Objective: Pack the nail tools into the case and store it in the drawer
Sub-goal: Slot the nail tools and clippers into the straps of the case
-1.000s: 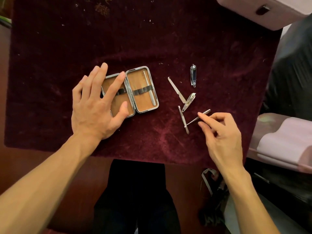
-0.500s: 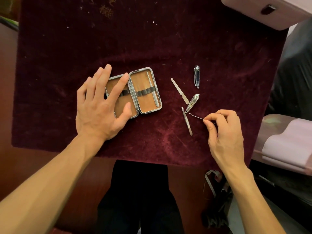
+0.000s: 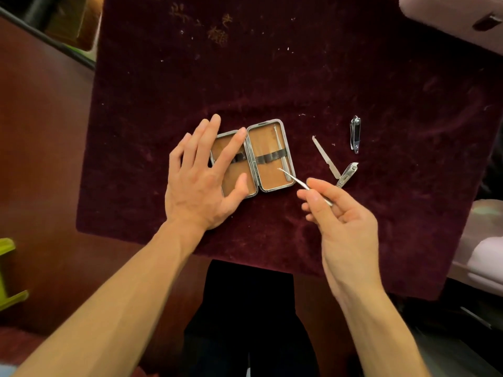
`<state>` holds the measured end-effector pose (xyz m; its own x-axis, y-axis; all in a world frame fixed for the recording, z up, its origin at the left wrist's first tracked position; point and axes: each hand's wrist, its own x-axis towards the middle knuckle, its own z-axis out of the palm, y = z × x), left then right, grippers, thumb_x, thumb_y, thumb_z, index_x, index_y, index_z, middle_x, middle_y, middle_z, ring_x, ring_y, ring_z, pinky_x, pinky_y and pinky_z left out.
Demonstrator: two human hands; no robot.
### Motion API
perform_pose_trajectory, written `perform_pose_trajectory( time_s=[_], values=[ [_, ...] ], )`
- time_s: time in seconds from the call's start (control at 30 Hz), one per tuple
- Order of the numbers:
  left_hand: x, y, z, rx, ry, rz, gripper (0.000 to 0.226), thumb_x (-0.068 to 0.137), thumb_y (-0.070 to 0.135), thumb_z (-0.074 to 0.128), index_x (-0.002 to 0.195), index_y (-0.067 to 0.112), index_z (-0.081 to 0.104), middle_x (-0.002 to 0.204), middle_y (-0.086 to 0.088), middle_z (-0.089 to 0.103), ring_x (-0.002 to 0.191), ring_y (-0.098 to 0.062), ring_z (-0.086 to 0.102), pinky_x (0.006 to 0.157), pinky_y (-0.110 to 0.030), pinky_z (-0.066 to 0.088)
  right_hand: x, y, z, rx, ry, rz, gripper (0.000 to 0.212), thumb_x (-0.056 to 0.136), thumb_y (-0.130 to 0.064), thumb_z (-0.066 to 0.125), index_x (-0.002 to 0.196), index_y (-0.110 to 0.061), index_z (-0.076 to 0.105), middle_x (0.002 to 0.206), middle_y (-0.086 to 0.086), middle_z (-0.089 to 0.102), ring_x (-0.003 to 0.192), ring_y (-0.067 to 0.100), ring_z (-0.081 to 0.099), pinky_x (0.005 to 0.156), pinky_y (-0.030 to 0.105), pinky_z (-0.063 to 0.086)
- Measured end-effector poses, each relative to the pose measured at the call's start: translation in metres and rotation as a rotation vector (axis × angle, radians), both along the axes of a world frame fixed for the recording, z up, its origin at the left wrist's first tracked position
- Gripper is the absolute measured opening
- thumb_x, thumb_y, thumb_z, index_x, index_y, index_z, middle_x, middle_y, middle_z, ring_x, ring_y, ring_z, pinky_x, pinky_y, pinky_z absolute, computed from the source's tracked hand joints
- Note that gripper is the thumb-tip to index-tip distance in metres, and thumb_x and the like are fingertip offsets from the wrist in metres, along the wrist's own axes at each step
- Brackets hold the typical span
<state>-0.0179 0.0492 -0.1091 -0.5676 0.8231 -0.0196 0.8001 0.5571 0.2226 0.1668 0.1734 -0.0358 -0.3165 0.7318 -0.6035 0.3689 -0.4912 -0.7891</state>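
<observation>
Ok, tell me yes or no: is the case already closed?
No, the case lies open flat on the cloth, both tan halves showing, with the left hand pressing its left half.

The light around me is dim and warm. My forearms smear soft at the lower edge. Frame corners bend outward.

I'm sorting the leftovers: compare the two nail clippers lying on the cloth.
The dark nail clipper lies farther from the person, pointing almost straight away, clear of the other tools. The silver nail clipper lies nearer, slanted, its lower end by the right hand and close to the nail file. Both are small, metal and still outside the case.
</observation>
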Motion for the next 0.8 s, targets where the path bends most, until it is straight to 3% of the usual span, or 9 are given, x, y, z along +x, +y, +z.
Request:
perform_pose_trajectory(
  time_s=[0.2, 0.37, 0.53, 0.63, 0.73, 0.8],
  values=[
    [-0.001, 0.0, -0.001, -0.013, 0.0, 0.001, 0.071, 0.095, 0.054, 0.048, 0.161, 0.035, 0.031, 0.169, -0.009, 0.027, 0.157, -0.027, 0.027, 0.126, -0.047, 0.024, -0.007, -0.007, -0.006, 0.039, -0.085, -0.013, 0.015, 0.1, -0.02, 0.075, 0.109, -0.03, 0.081, 0.096, -0.008, 0.086, 0.083, 0.004, 0.079, 0.072, 0.013, 0.059],
    [0.0, 0.0, 0.0, -0.016, 0.005, 0.0, 0.07, 0.095, 0.054, 0.047, 0.161, 0.035, 0.031, 0.169, -0.01, 0.028, 0.156, -0.027, 0.028, 0.126, -0.047, 0.025, -0.006, -0.008, -0.011, 0.176, -0.307, 0.17, 0.022, 0.105, -0.041, 0.065, 0.096, -0.031, 0.082, 0.075, -0.017, 0.081, 0.055, 0.001, 0.071, 0.062, 0.007, 0.051],
    [0.0, 0.001, 0.001, -0.025, -0.001, 0.003, 0.07, 0.096, 0.054, 0.047, 0.161, 0.036, 0.03, 0.17, -0.01, 0.027, 0.157, -0.027, 0.027, 0.126, -0.046, 0.023, -0.012, -0.006, -0.01, -0.066, -0.269, 0.219, 0.04, 0.105, -0.048, 0.064, 0.074, -0.027, 0.08, 0.064, 0.002, 0.079, 0.043, 0.007, 0.066, 0.067, 0.025, 0.047],
    [0.0, 0.0, 0.001, -0.031, -0.002, 0.004, 0.07, 0.095, 0.054, 0.047, 0.161, 0.036, 0.03, 0.17, -0.01, 0.027, 0.157, -0.027, 0.027, 0.126, -0.046, 0.024, -0.017, -0.005, -0.01, -0.143, -0.243, 0.194, 0.038, 0.104, -0.047, 0.065, 0.076, -0.027, 0.081, 0.065, 0.006, 0.079, 0.043, 0.007, 0.063, 0.063, 0.019, 0.043],
    [0.0, 0.0, 0.001, -0.03, -0.005, 0.002, 0.07, 0.096, 0.054, 0.047, 0.161, 0.035, 0.031, 0.17, -0.01, 0.027, 0.157, -0.027, 0.027, 0.126, -0.047, 0.024, -0.019, -0.004, -0.01, -0.202, -0.223, 0.171, 0.04, 0.104, -0.045, 0.066, 0.075, -0.023, 0.082, 0.065, 0.008, 0.078, 0.043, 0.007, 0.062, 0.047, 0.008, 0.042],
    [0.0, 0.0, 0.0, -0.03, -0.001, 0.0, 0.07, 0.096, 0.055, 0.046, 0.161, 0.035, 0.031, 0.17, -0.01, 0.027, 0.157, -0.027, 0.027, 0.126, -0.047, 0.024, -0.022, -0.003, -0.011, -0.232, -0.211, 0.16, 0.042, 0.104, -0.043, 0.066, 0.073, -0.019, 0.082, 0.064, 0.009, 0.078, 0.042, 0.008, 0.062, 0.041, 0.008, 0.039]
  ],
)
